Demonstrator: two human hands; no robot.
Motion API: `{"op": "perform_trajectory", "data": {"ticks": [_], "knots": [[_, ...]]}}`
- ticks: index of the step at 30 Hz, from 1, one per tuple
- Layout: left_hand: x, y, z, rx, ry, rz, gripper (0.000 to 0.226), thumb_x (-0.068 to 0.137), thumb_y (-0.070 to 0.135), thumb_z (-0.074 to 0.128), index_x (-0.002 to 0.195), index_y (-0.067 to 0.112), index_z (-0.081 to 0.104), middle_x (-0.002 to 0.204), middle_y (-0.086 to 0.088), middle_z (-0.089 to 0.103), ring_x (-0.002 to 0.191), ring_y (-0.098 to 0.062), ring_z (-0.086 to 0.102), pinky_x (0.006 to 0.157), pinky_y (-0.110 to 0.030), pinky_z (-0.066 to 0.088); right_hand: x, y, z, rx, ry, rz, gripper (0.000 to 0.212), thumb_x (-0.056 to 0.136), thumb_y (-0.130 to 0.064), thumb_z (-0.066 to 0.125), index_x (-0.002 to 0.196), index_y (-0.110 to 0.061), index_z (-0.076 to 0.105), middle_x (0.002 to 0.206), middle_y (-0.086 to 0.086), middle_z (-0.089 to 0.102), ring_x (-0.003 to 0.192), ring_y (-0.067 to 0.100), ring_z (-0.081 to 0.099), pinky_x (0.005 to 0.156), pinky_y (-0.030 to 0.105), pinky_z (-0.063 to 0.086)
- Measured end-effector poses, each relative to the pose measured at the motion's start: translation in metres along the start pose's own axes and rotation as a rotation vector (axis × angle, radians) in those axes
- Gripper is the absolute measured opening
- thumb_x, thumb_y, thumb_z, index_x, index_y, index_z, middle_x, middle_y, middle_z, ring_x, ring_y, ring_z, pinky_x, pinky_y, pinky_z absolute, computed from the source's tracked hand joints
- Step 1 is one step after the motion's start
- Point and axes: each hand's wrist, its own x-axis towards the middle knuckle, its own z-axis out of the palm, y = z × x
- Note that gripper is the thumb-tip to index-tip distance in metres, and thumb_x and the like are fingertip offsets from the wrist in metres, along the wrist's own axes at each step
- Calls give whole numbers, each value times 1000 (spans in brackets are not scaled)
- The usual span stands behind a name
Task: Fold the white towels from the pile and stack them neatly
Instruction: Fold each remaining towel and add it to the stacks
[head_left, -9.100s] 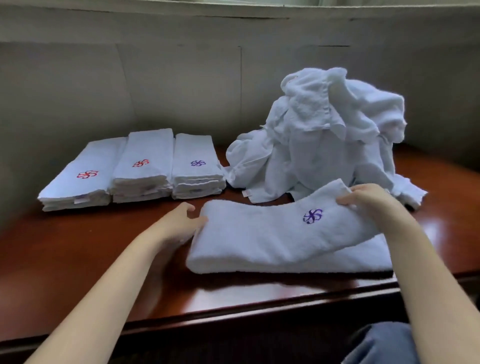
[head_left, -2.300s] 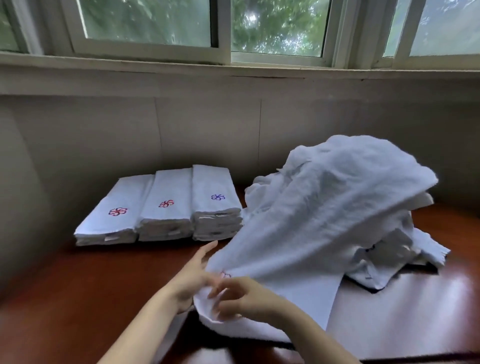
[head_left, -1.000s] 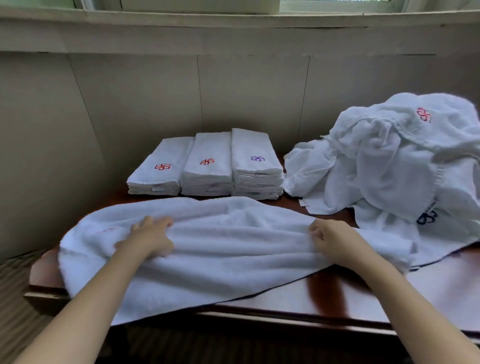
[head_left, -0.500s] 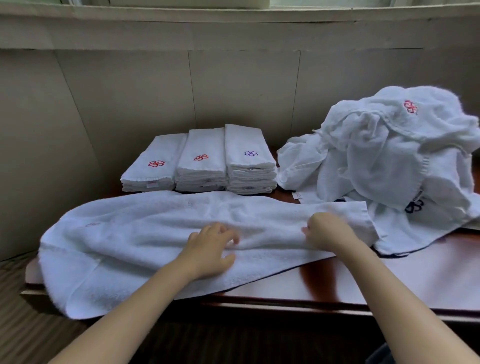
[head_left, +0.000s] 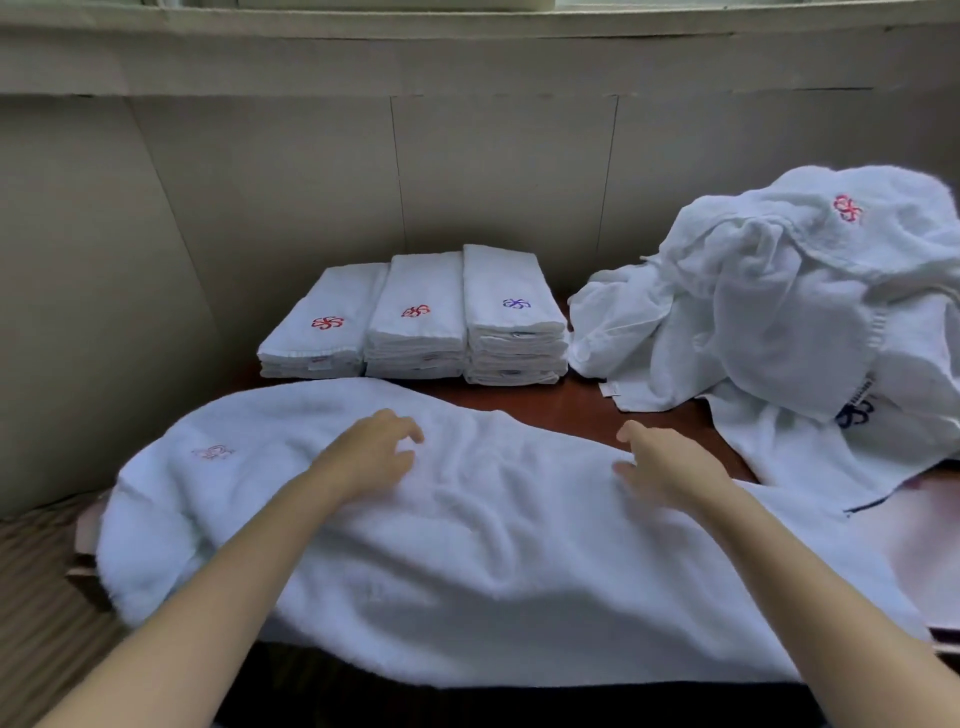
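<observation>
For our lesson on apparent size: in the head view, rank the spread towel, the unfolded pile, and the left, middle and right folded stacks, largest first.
1. Spread towel, though nearness to the camera inflates it.
2. Unfolded pile.
3. Right stack, tallest.
4. Left stack and middle stack: too alike to rank.

We cannot read any words or numbers. The folded stacks in the middle of the frame have little stitched swirl signs: the left stack (head_left: 317, 332) and the middle stack (head_left: 415, 317) have red ones, and the right stack (head_left: 511, 312) has a purple one. The towel pile (head_left: 810, 291) at the right has a red swirl and a dark blue swirl, with a tiny blurry label.
</observation>
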Motion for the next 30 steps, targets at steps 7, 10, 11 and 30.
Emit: {"op": "perform_trajectory", "data": {"ticks": [7, 10, 11, 30], "knots": [[9, -88, -15, 64, -4, -495, 45, 96, 45, 44, 133, 22, 36, 138, -14, 41, 111, -32, 51, 90, -38, 42, 26, -5, 12, -92, 11, 66, 15, 93, -19, 50, 106, -13, 56, 112, 5, 57, 103, 28, 57, 71, 29, 39], [14, -93, -14, 79, 26, -427, 22, 97, 39, 44, 91, 18, 41, 107, -12, 61, 83, -22, 51, 67, -32, 37, 40, -7, 6, 9, 375, 101, 11, 90, 1, 45, 96, -7, 50, 104, 15, 53, 90, 37, 59, 62, 34, 34], [16, -90, -13, 46, 100, -393, 21, 98, 35, 43, 87, 18, 39, 101, -13, 62, 80, -22, 51, 64, -33, 37, 48, -6, 4, 86, 486, 91, 12, 89, 4, 43, 94, -6, 46, 102, 19, 51, 87, 40, 58, 61, 37, 34], [-58, -159, -10, 77, 92, -550, 52, 100, 51, 20, 149, 37, 21, 160, 3, 13, 146, -19, 12, 116, -45, 9, 58, -36, 56, 79, -60, -149, 59, 98, -56, 22, 150, -28, 18, 160, -10, 4, 147, 17, 3, 114, 53, 3]]}}
